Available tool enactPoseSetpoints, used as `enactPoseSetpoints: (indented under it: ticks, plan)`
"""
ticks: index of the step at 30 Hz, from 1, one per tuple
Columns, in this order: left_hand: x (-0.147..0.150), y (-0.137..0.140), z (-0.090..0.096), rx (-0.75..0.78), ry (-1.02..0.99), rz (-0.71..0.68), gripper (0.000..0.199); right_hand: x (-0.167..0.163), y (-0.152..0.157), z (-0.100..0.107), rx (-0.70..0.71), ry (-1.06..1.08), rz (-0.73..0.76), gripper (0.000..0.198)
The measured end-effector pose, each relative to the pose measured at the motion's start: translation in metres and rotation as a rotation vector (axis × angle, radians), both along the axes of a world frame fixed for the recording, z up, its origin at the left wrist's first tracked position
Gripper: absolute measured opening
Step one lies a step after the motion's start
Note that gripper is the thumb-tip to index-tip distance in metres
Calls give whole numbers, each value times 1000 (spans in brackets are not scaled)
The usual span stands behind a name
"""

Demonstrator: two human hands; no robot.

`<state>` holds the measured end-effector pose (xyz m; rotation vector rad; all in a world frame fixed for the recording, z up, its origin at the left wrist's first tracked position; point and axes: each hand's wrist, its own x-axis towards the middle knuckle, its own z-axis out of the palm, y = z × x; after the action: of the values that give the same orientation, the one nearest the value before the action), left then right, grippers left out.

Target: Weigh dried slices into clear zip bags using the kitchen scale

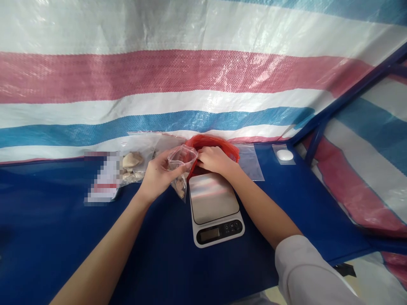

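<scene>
Holding a clear zip bag (182,156) with its mouth open, left hand (160,171) gripping the side
Brownish chunks (180,186) inside, bag's right beside the red bag (228,148). Right hand (213,160) is at that one's mouth, fingertips hidden, can't tell its grip. Scale (214,199) sits just in front.

The left grip (158,174) holds a clear bag (180,183).
</scene>
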<state>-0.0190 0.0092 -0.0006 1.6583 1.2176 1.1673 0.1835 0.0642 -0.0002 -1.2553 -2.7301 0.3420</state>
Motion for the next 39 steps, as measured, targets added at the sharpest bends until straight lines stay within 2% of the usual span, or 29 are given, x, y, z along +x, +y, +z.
enactPoseSetpoints:
  ticks: [3,12,16,21,26,28,33,39]
  plan:
    - [1,0,0,-4,-5,1,65,0,0,-1,62,-28,-35,29]
    - [4,-3,6,10,14,27,61,3,-2,7,93,-125,-73,30]
    - [5,-3,5,9,5,20,62,11,0,7,92,-50,-77,31]
    - [5,-2,0,47,29,6,59,25,3,10,52,178,-73,27]
    - [6,-2,-4,108,84,-15,53,35,-3,30,44,433,-27,25]
    - [8,-3,-3,144,112,-22,50,36,-10,41,90,497,0,24]
    - [14,-6,-1,195,129,-83,46,31,-30,60,171,537,76,23]
    - [20,-10,1,237,170,-160,35,19,-41,59,161,416,109,25]
